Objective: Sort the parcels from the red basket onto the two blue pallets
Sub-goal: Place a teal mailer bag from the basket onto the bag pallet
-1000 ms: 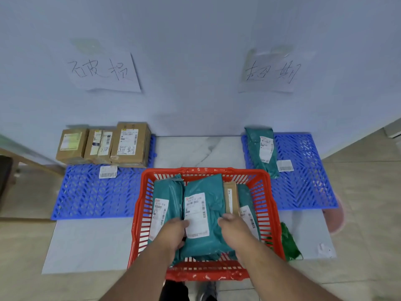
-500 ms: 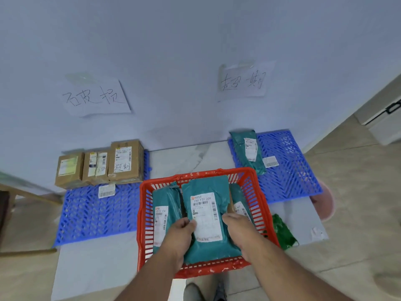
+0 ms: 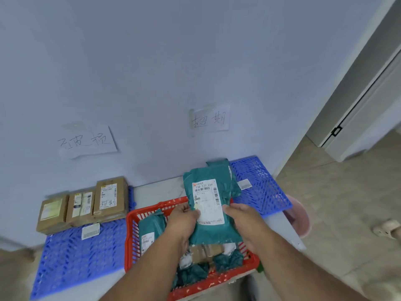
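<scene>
I hold a teal parcel bag [image 3: 209,231] with a white label upright above the red basket [image 3: 130,240]. My left hand [image 3: 184,218] grips its left edge and my right hand [image 3: 243,220] its right edge. More teal bags [image 3: 149,231] and a brown box [image 3: 206,252] lie in the basket. The left blue pallet [image 3: 71,261] carries three cardboard boxes [image 3: 110,198] along the wall and a loose label. The right blue pallet [image 3: 264,192] holds a teal bag [image 3: 233,181], partly hidden behind the one I hold.
Two handwritten paper signs [image 3: 209,119] hang on the wall, one above each pallet. A pink bucket [image 3: 300,220] stands right of the right pallet. A door frame [image 3: 355,109] and a slipper [image 3: 388,229] are at the right.
Both hands lifted the teal bag out of the basket and up in front of me. The view tilted up and swung right.
</scene>
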Motion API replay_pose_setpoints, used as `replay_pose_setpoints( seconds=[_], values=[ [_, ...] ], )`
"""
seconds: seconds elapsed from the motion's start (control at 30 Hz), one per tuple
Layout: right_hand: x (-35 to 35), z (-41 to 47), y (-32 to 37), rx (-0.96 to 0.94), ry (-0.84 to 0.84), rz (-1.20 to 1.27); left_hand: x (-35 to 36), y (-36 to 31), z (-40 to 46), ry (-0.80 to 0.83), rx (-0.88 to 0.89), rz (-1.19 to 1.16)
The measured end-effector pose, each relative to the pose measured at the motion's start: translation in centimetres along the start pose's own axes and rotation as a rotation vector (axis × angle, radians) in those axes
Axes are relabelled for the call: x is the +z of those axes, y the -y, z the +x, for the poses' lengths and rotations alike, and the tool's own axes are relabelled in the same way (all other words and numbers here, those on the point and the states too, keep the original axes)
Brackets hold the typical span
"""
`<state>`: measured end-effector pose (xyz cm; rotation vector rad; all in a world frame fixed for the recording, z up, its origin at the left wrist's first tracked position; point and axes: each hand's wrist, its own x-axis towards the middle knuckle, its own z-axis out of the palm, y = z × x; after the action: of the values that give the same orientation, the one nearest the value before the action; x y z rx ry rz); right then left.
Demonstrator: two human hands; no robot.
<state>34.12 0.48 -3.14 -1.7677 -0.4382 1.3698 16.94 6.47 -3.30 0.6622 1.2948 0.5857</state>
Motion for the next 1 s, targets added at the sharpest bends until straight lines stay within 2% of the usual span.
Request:
replay_pose_setpoints(
  seconds=[0.27, 0.5, 0.57, 0.8, 1.0],
  values=[
    [-5.5, 4.4, 1.4, -0.008, -0.016, 0.050, 7.4, -1.2, 3.9, 0.010, 0.016, -0.079],
    [-13.2, 14.4, 4.1, 0.087, -0.013, 0.077, 17.1, -1.5, 11.4, -0.072, 0.017, -0.028],
    [-15.8, 18.2, 4.9, 0.081, -0.025, 0.030, 20.4, -1.3, 14.2, -0.083, 0.023, 0.048],
    [-21.8, 32.3, 6.2, 0.054, -0.155, -0.370, 29.9, 1.1, 25.8, -0.129, 0.029, 0.248],
    [-23.4, 42.7, 4.5, 0.090, -0.159, -0.497, 33.4, 3.8, 35.0, -0.219, 0.006, 0.314]
  ],
)
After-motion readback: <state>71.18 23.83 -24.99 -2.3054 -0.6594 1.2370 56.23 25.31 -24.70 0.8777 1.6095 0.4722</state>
